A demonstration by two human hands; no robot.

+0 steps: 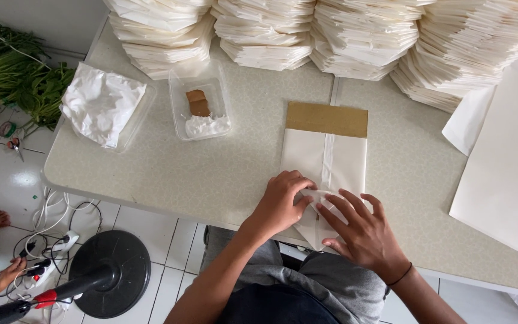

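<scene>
Down at the near edge of the worktop (211, 174), both hands press a white paper bag (325, 162) lying over brown cardboard (327, 119). Left hand (283, 201) pinches the folded bottom flap (318, 198); right hand (364, 231) lies flat, fingers spread, its grip released.

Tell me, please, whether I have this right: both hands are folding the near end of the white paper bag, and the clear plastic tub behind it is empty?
Not quite. The head view shows the clear plastic tub holding white paste and a brown piece. The rest stands: left hand and right hand fold the near end of the white paper bag.
</scene>
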